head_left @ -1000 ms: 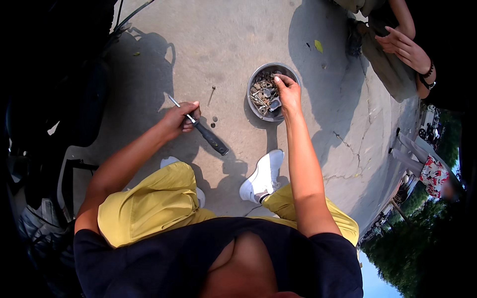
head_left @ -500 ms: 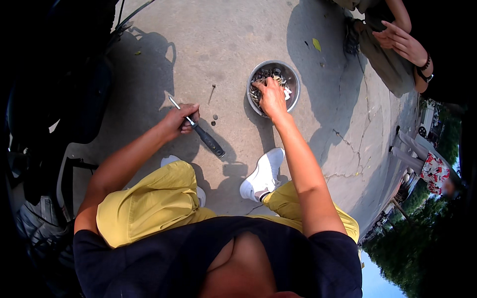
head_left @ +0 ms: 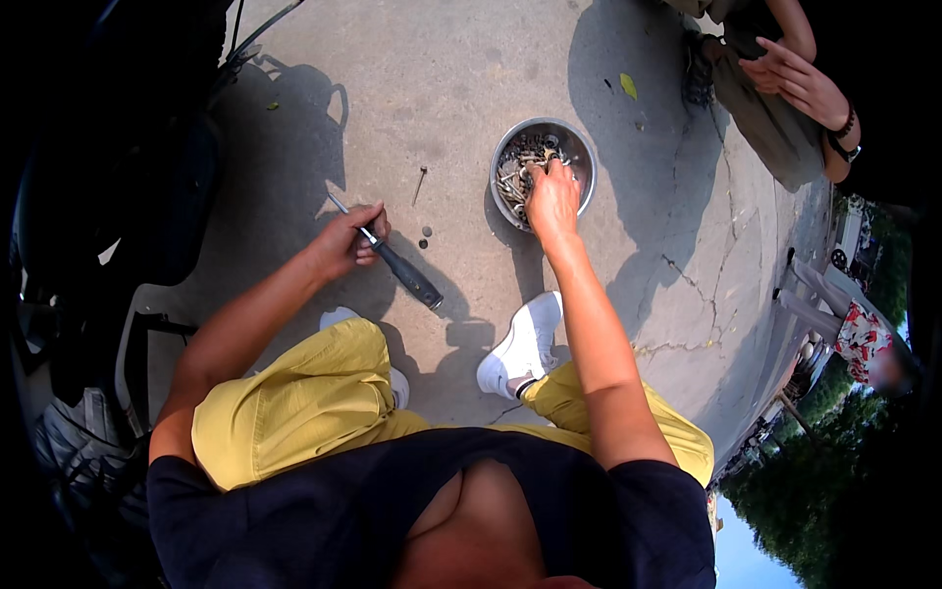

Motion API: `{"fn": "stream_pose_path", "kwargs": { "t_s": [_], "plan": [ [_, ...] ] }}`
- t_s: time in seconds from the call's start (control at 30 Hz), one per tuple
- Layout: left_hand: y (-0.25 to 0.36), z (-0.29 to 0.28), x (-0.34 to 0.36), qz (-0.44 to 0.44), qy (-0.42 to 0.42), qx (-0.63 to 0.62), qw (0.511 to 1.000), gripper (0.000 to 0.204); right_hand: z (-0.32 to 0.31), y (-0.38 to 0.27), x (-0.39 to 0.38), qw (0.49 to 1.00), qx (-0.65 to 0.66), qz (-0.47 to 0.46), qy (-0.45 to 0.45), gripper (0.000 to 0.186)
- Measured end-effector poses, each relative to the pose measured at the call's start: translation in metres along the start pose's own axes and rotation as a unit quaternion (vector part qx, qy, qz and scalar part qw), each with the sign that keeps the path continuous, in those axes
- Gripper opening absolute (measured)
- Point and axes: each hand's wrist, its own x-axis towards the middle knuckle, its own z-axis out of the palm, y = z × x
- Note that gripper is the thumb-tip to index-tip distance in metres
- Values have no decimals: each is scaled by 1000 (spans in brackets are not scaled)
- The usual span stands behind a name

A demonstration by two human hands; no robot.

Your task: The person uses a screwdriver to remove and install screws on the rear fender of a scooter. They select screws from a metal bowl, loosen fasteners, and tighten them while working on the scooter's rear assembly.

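My left hand (head_left: 351, 240) is closed around a screwdriver (head_left: 412, 277) with a dark handle. Its metal shaft points up and to the left, over the pavement. A round metal bowl (head_left: 592, 169) stands on the ground ahead and to the right, holding a heap of screws and other small metal hardware (head_left: 512, 184). Inside the bowl, my right hand (head_left: 555, 206) has its fingers bent down among the pieces. The fingertips are partly hidden, and what they pinch is too small to make out.
Between my hands, a long thin bolt (head_left: 420, 186) and small round dark parts (head_left: 426, 233) lie on the concrete. A dark vehicle (head_left: 167, 196) fills the left side. Another person's hands (head_left: 800, 83) show at the upper right. Farther right stands someone in a patterned top (head_left: 862, 339).
My right hand has shifted right and slightly nearer within the bowl, uncovering more hardware on its left side. My left hand has tilted the screwdriver slightly and moved a little left.
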Motion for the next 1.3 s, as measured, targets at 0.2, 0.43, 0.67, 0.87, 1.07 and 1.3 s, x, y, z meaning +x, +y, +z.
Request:
{"fn": "stream_pose_path", "kwargs": {
  "t_s": [0.2, 0.43, 0.67, 0.87, 1.07, 1.3],
  "plan": [
    [2, 0, 2, 6, -5, 12, 1000, 41, 11, 0, 16, 999, 35, -30, 12, 24],
    [1, -2, -2, -5, 24, 12, 1000, 41, 8, -10, 18, 999, 39, 14, 7, 20],
    [1, 0, -1, -8, 26, 23, 999, 41, 25, 0, 21, 992, 115, 19, 53, 20],
    [-1, -8, -3, -12, 43, 21, 999, 41, 0, 19, 25, 984, 78, 138, 77, 23],
    [-2, -4, -1, -27, 43, 40, 998, 40, 12, -1, 29, 997, 57, 24, -52, 27],
    [-4, -5, -6, -32, 58, 29, 997, 40, 4, 10, 33, 999, 12, 41, -21, 25]
  ]
}}
